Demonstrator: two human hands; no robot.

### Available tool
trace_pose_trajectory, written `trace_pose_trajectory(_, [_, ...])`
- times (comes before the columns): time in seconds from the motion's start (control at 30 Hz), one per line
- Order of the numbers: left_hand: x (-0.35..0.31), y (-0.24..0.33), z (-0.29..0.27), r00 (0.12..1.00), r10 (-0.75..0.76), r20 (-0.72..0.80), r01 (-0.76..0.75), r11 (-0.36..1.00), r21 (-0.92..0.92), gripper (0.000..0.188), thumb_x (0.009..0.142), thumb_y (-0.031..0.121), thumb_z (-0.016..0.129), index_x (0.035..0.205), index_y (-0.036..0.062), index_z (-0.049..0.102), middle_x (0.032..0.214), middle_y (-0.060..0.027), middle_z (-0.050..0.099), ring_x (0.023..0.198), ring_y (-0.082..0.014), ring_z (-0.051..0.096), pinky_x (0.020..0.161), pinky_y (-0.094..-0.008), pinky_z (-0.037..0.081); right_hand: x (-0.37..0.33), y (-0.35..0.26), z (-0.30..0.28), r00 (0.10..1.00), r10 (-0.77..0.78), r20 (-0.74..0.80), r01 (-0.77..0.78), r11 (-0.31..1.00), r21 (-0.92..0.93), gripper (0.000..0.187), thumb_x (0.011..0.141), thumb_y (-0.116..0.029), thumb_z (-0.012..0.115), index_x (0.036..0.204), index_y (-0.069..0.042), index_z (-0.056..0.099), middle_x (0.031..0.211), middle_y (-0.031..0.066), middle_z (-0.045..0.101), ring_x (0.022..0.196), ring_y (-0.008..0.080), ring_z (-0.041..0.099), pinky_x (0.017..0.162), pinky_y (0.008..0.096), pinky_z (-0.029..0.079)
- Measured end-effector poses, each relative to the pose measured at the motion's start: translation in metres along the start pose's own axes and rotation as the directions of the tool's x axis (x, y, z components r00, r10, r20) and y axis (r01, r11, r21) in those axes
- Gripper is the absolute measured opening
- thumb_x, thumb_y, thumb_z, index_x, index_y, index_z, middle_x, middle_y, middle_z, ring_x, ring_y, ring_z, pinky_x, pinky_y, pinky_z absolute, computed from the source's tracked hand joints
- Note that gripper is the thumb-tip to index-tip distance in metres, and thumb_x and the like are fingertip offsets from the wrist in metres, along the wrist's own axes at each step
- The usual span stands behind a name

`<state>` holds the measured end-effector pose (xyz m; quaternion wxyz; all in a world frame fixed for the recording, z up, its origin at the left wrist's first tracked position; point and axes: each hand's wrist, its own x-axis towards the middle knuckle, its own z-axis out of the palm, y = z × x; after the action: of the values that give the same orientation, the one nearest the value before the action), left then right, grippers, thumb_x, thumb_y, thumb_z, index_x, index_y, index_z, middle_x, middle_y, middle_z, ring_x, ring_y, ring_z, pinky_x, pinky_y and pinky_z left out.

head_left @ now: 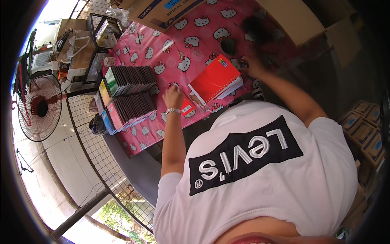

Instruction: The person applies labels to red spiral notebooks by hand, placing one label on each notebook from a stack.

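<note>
A red spiral notebook (pixel 214 79) lies at a slant on the pink cartoon-cat tablecloth, its coil along the near right edge and white pages or further notebooks showing beneath. My right hand (pixel 253 67) is at its upper right corner, fingers curled around something small and dark that I cannot make out. Left of the notebook my left hand (pixel 173 97) is closed above the cloth, fingertips pinched together; what they hold, if anything, is too small to tell. A small red-and-white card or label (pixel 187 108) lies beside my left wrist.
Two rows of tightly packed notebooks (pixel 132 97) stand at the table's left side. Cardboard boxes (pixel 162 14) sit at the back, with a large open carton (pixel 294 22) at the right. A blurred dark shape (pixel 256 29) is near it. A fan (pixel 40 106) stands left.
</note>
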<state>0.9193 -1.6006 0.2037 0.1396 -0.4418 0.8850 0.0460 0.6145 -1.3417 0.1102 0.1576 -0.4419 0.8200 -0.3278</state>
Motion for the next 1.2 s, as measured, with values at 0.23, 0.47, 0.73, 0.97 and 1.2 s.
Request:
trace_pose_trajectory(0.23, [-0.025,-0.008,0.09,0.971,-0.239,-0.015,0.229,0.943,-0.241,0.072,0.088,0.034,0.067,0.151,0.021,0.034,0.157,-0.0169,0.026,0.14,-0.0385,0.036,0.116,-0.0535,0.028,-0.004,0.052,-0.008,0.952,0.257,-0.169,-0.277,0.954,-0.113,0.047,0.083,-0.03,0.075,0.119,-0.003,0.059,0.124,0.0242,0.055,0.11,0.0428,0.058,0.095,0.0481,0.047])
trace_pose_trajectory(0.47, [-0.044,-0.053,0.139,0.969,-0.237,-0.072,0.189,0.895,-0.404,0.075,0.086,0.034,0.073,0.151,0.0193,0.038,0.153,-0.0279,0.027,0.14,-0.0415,0.034,0.115,-0.0443,0.032,-0.002,0.063,-0.033,0.949,0.298,-0.103,-0.314,0.914,-0.257,0.038,0.087,-0.026,0.07,0.117,-0.005,0.058,0.117,0.0205,0.06,0.108,0.0395,0.061,0.089,0.0497,0.051])
trace_pose_trajectory(0.73, [-0.045,-0.063,0.135,0.964,-0.221,-0.148,0.147,0.905,-0.398,0.064,0.09,0.027,0.068,0.147,0.0092,0.043,0.148,-0.0267,0.039,0.138,-0.0403,0.038,0.113,-0.0467,0.034,0.011,0.081,-0.039,0.974,0.228,0.006,-0.215,0.926,-0.31,0.03,0.084,-0.017,0.067,0.112,-0.007,0.063,0.113,0.0187,0.063,0.104,0.0382,0.062,0.088,0.0485,0.051])
trace_pose_trajectory(0.97, [-0.081,0.121,-0.123,0.629,0.293,-0.72,-0.629,0.736,-0.25,0.04,0.086,0.024,0.071,0.122,0.0073,0.062,0.118,-0.0151,0.061,0.104,-0.0315,0.059,0.087,-0.0394,0.05,-0.002,0.048,-0.095,0.984,-0.04,-0.175,0.035,0.999,-0.028,0.027,0.086,-0.006,0.055,0.111,-0.004,0.062,0.113,0.0208,0.058,0.103,0.0376,0.06,0.089,0.0446,0.051])
trace_pose_trajectory(1.2, [-0.11,0.178,-0.145,0.707,0.638,-0.304,-0.67,0.742,-0.001,0.033,0.077,0.023,0.078,0.107,0.0097,0.069,0.103,-0.0063,0.067,0.092,-0.0278,0.066,0.075,-0.0385,0.055,0.012,-0.04,-0.132,0.949,-0.247,-0.196,0.3,0.9,0.317,0.03,0.082,-0.001,0.053,0.11,-0.001,0.063,0.102,0.0169,0.065,0.097,0.0329,0.064,0.086,0.0391,0.052])
